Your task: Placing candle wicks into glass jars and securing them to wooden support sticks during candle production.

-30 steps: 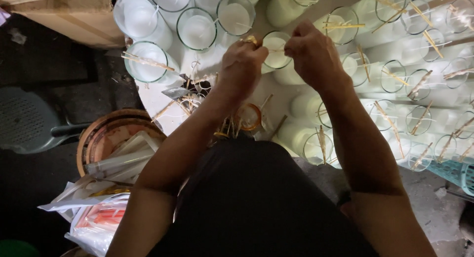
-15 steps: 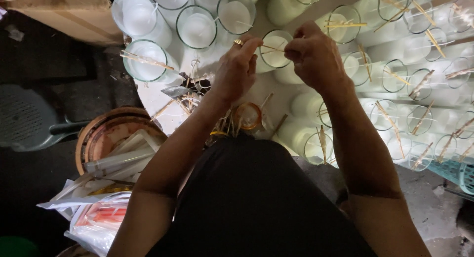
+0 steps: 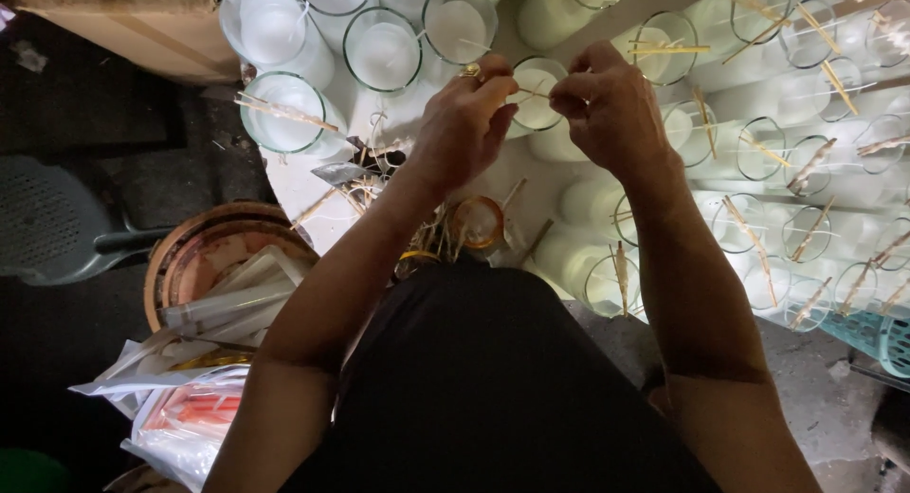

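Nearest, a round brown basket [image 3: 204, 256] holds plastic sleeves. Above the white table [image 3: 303, 185], the left hand [image 3: 464, 133] and right hand [image 3: 607, 109] pinch closed on a thin wooden wick stick [image 3: 533, 93], apparently centring it over a wax-filled clear glass jar [image 3: 538, 95]; lowering it level calls for steadiness.

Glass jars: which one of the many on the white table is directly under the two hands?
The wax-filled jar between the left hand and right hand. Both hands pinch one thin stick across its mouth; the other jars stand untouched.
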